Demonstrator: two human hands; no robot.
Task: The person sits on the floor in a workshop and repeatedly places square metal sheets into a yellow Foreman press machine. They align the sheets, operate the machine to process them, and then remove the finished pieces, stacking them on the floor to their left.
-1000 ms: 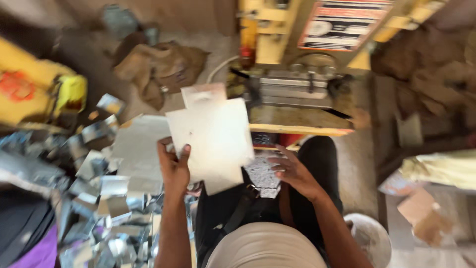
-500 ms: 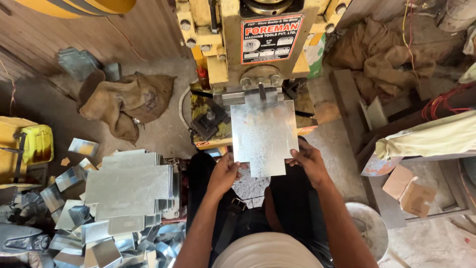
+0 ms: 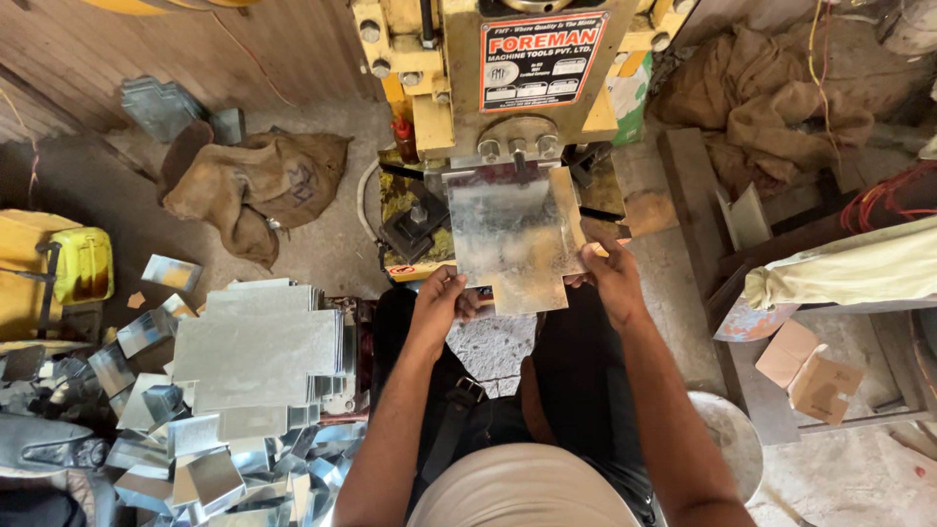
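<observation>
A notched metal sheet (image 3: 512,234) lies flat under the head of a yellow press machine (image 3: 488,83), its far edge at the punch. My left hand (image 3: 441,303) grips the sheet's near left corner. My right hand (image 3: 607,273) holds its right edge. A stack of similar cut metal sheets (image 3: 259,346) rests to my left, beside my knee.
Shiny metal offcuts (image 3: 156,439) pile at the lower left. A burlap sack (image 3: 254,185) lies on the floor at left, more sacking (image 3: 771,83) at upper right. A yellow canister (image 3: 83,263) stands far left; cardboard pieces (image 3: 810,371) and a wooden frame (image 3: 703,205) lie at right.
The view swung from the sheet pile at left up to the press. The sheet, first held up in both hands, now lies pushed further under the press head.
</observation>
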